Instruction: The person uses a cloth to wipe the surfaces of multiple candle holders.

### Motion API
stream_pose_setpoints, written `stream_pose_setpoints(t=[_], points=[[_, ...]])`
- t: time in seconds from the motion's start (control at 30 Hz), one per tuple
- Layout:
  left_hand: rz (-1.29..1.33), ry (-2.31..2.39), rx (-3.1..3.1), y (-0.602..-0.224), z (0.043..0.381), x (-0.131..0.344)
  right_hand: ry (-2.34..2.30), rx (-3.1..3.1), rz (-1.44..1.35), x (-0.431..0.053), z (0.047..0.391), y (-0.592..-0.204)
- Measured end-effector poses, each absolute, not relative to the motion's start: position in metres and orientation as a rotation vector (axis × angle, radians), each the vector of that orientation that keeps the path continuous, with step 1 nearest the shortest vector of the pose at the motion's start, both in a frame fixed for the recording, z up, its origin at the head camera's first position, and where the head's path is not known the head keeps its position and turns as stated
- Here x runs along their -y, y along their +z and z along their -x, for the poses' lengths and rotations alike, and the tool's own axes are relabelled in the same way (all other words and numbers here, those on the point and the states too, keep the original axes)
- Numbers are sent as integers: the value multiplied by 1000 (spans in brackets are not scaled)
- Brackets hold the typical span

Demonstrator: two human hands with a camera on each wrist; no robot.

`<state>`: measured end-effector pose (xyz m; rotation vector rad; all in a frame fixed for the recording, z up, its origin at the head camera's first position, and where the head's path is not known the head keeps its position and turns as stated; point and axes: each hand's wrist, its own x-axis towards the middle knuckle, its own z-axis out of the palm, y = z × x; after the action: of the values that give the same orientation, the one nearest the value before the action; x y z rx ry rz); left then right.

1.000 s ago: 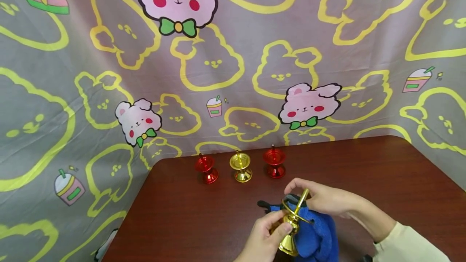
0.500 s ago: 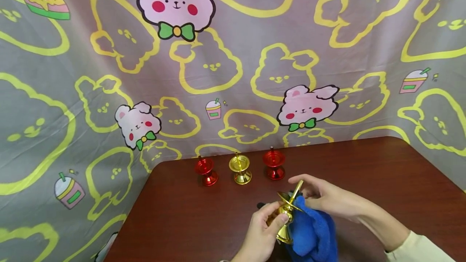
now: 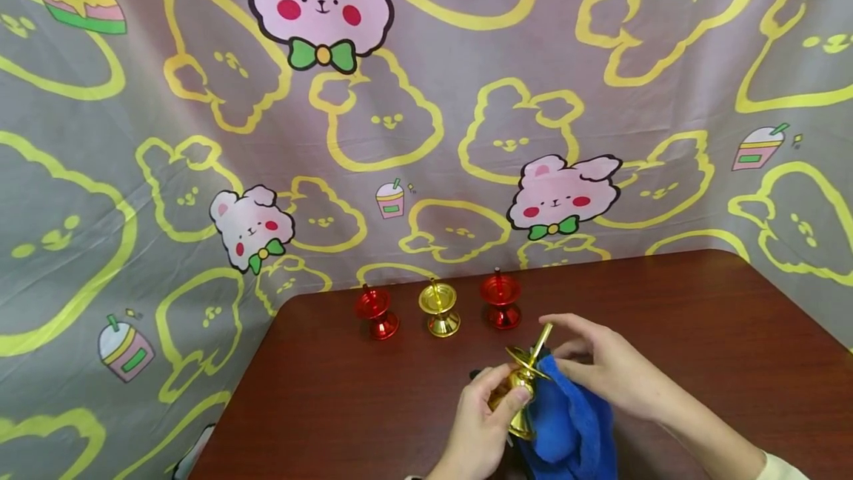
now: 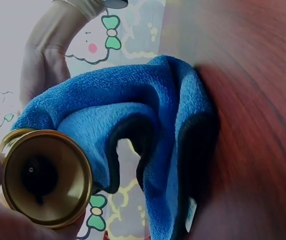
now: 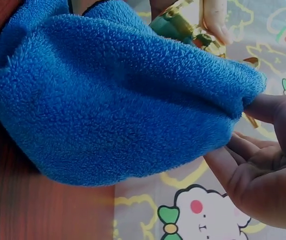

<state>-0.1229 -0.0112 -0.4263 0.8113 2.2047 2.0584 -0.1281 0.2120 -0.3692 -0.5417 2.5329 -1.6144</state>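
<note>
In the head view my left hand (image 3: pixel 474 421) holds a gold candle holder (image 3: pixel 523 422) by its stem, thumb and fingers around it. The holder leans to the right, its thin spike pointing up. Its hollow base (image 4: pixel 65 197) faces the camera in the left wrist view. My right hand (image 3: pixel 616 370) pinches the top end of a blue towel (image 3: pixel 566 421) with black edging, beside the holder's dish and spike. In the right wrist view the towel (image 5: pixel 113 105) hangs from thumb and fingers, covering part of the holder.
Along the back of the brown table (image 3: pixel 320 406) stand a red candle holder (image 3: pixel 378 313), a gold one (image 3: pixel 440 308) and another red one (image 3: pixel 501 301). A cartoon-print curtain (image 3: pixel 460 124) hangs behind and around the table.
The gold candle holder and my left hand have shifted slightly up and left. My right hand has brought the towel's edge up against the holder's dish. The standing holders have stayed in place.
</note>
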Motion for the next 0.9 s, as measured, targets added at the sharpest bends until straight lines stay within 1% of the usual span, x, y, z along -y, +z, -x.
stream_pose_setpoints(t=[0.3,0.63,0.9], points=[[-811,2017,-2211,-431,124,14,-1720,-2381,530,-210,130,-365],[-862,1988,-2161,-436,124,19,-1873,-2128,501,-204,141,-378],[-904,1934,-2171,-436,129,25,-1987,-2065,424,-194,146,-384]])
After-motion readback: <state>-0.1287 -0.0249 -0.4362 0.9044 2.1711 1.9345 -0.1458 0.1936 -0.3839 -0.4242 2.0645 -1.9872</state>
